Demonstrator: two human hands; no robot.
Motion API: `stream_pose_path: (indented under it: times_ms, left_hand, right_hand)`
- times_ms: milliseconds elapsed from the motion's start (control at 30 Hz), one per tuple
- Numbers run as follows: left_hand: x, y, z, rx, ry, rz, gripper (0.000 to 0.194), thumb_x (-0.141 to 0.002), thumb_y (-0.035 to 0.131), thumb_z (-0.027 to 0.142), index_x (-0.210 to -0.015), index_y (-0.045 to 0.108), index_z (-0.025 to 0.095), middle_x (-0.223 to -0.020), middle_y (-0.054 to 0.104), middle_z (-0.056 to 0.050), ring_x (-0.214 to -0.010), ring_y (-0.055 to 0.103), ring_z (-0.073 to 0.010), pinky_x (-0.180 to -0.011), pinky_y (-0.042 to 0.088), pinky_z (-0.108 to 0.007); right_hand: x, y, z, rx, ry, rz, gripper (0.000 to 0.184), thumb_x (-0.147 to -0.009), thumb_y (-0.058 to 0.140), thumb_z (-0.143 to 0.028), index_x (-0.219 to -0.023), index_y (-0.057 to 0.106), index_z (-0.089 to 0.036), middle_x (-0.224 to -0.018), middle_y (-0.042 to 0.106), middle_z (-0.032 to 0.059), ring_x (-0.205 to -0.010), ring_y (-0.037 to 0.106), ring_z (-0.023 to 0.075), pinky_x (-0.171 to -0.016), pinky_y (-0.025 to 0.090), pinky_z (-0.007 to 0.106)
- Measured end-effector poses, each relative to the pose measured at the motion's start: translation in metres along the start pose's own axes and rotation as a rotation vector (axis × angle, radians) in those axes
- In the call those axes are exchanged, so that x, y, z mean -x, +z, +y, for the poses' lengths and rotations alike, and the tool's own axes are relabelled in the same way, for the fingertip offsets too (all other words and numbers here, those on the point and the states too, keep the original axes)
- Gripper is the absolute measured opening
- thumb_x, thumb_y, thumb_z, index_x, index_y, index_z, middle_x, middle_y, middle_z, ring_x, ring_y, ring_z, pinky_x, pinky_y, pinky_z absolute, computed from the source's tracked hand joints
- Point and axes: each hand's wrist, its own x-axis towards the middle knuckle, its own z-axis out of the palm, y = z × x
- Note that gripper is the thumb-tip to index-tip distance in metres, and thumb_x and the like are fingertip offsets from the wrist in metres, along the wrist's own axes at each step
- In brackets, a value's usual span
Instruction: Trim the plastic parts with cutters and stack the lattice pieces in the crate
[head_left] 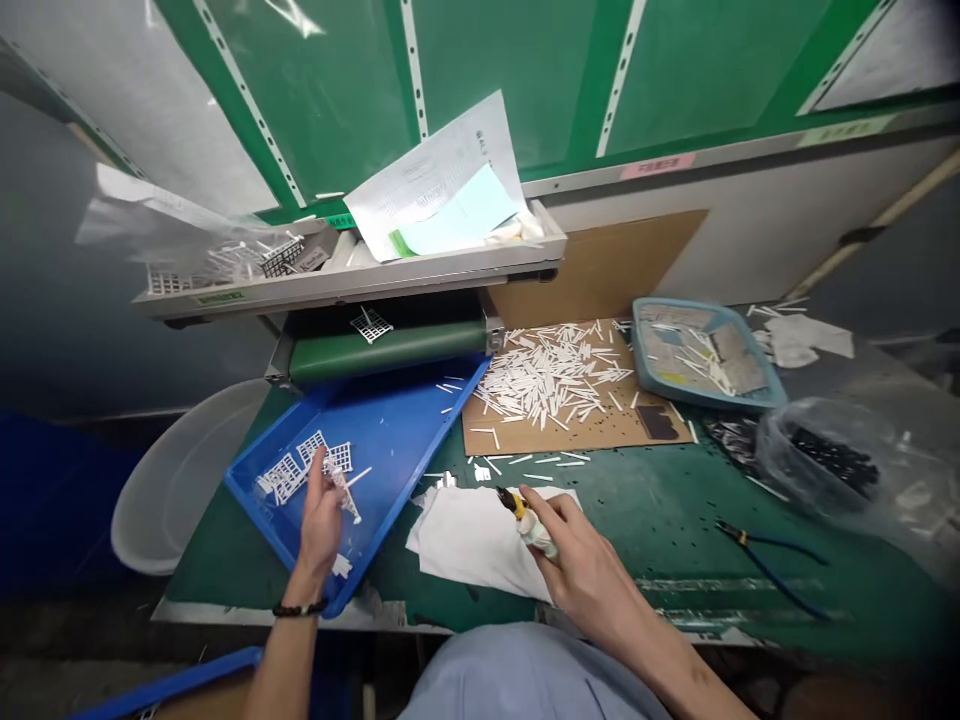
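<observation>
Over the blue tray (390,420), my left hand (321,525) pinches a white plastic grid piece (346,498) with a thin stem sticking out. My fingers partly cover it. Several similar white grid pieces (283,478) lie in the tray just beyond my fingertips. My right hand (581,560) is closed around a pair of nippers (517,505) with a black tip, yellow near the joint and pale wrapped handles. Its tip points up and left, above a folded white cloth (469,540) on the green table.
Many white sticks (544,375) cover a cardboard sheet (495,437). Blue-handled pliers (772,565) lie at right, near a light-blue basket (645,370) and a clear bag of black pieces (832,465). A green conveyor (390,350) holds one grid piece, below a shelf (450,268) with papers.
</observation>
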Motion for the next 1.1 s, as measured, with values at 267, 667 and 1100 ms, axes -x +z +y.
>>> stream_pose_path:
  times_ms: [267,667,1100]
  left_hand:
    - [0.081,0.048,0.073,0.598,-0.241,-0.211,0.080,-0.077,0.068,0.033,-0.146,0.028,0.032,-0.099,0.060,-0.001,-0.079,0.059,-0.0119,-0.079,0.050,-0.027]
    - [0.120,0.071,0.085,0.528,0.015,-0.134,0.063,-0.065,0.082,0.038,-0.118,0.049,0.028,-0.121,0.060,-0.008,-0.112,0.060,-0.0242,-0.097,0.049,-0.040]
    - [0.129,0.083,0.088,0.466,0.035,-0.121,0.064,-0.062,0.084,0.036,-0.115,0.049,0.026,-0.121,0.058,-0.009,-0.108,0.059,-0.0230,-0.091,0.052,-0.038]
  right_hand:
    - [-0.004,0.015,-0.024,-0.009,-0.144,-0.164,0.071,-0.079,0.042,-0.005,-0.146,0.026,-0.022,-0.111,0.045,0.0118,-0.095,0.052,0.0237,-0.081,0.050,0.039]
    - [-0.003,0.017,-0.048,0.003,-0.246,-0.151,0.079,-0.069,0.042,-0.002,-0.145,0.029,-0.021,-0.112,0.046,0.0133,-0.098,0.051,0.0263,-0.084,0.050,0.044]
    - [0.001,0.019,-0.046,0.005,-0.290,-0.148,0.080,-0.069,0.041,0.000,-0.145,0.027,-0.020,-0.117,0.041,0.0147,-0.105,0.048,0.0286,-0.087,0.049,0.045]
